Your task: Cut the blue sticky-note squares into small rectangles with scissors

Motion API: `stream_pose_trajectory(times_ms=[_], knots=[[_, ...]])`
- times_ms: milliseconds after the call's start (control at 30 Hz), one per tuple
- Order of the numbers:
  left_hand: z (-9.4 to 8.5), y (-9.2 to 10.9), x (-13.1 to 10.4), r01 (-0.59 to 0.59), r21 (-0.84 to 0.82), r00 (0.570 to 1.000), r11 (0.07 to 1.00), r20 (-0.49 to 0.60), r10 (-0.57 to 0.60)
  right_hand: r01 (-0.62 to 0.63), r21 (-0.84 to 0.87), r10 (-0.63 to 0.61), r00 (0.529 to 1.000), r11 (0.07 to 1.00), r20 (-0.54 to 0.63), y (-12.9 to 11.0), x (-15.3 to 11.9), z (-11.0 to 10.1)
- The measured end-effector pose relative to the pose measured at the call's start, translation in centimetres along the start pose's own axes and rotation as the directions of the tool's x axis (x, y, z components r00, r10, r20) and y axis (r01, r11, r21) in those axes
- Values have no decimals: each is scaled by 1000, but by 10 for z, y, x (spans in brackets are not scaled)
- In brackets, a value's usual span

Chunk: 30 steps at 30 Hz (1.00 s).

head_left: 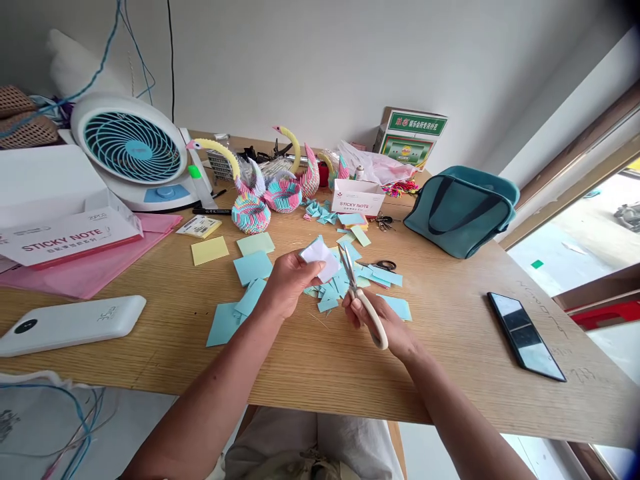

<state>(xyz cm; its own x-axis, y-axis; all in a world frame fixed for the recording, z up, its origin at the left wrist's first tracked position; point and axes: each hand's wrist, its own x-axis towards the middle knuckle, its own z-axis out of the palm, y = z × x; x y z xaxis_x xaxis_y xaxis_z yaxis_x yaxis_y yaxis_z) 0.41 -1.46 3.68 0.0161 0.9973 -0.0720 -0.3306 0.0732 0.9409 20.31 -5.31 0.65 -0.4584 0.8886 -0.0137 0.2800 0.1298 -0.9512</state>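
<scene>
My left hand [289, 283] pinches a small pale paper piece [323, 257] between thumb and fingers, with a bluish edge showing behind it. In my right hand [376, 319] is a pair of scissors [358, 291] with cream handles, its blades pointing up and away beside the paper without visibly cutting it. Below and between the hands lies a pile of cut blue paper pieces [330, 293]. Larger blue sheets [253, 268] are spread left of my left hand, near a pale green sheet [255, 243] and a yellow sheet [209, 251].
Folded-paper swans [251, 212] stand at the back beside a sticky note box [357, 198]. A fan [133, 153], another box [65, 237] and a power bank [75, 324] occupy the left. A teal bag [463, 212] and a phone [525, 335] lie right.
</scene>
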Motion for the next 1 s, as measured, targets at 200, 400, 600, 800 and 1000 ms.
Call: stream_pose_trajectory(times_ms=[200, 400, 600, 800, 1000], knots=[[-3, 1, 1, 34, 11, 999, 999, 40, -35, 17, -19, -15, 995, 1000, 94, -3, -3, -2], [-3, 4, 2, 31, 17, 998, 999, 52, -32, 42, -8, -42, 995, 999, 91, 1, -4, -2], [-7, 3, 3, 43, 21, 995, 999, 90, -44, -1, -20, 3, 996, 1000, 93, 0, -4, -3], [-10, 4, 4, 58, 28, 992, 998, 110, -60, -7, -15, 8, 996, 1000, 88, 0, -4, -3], [-11, 5, 4, 55, 32, 991, 998, 117, -59, -6, 21, 4, 995, 1000, 95, -1, -5, -2]])
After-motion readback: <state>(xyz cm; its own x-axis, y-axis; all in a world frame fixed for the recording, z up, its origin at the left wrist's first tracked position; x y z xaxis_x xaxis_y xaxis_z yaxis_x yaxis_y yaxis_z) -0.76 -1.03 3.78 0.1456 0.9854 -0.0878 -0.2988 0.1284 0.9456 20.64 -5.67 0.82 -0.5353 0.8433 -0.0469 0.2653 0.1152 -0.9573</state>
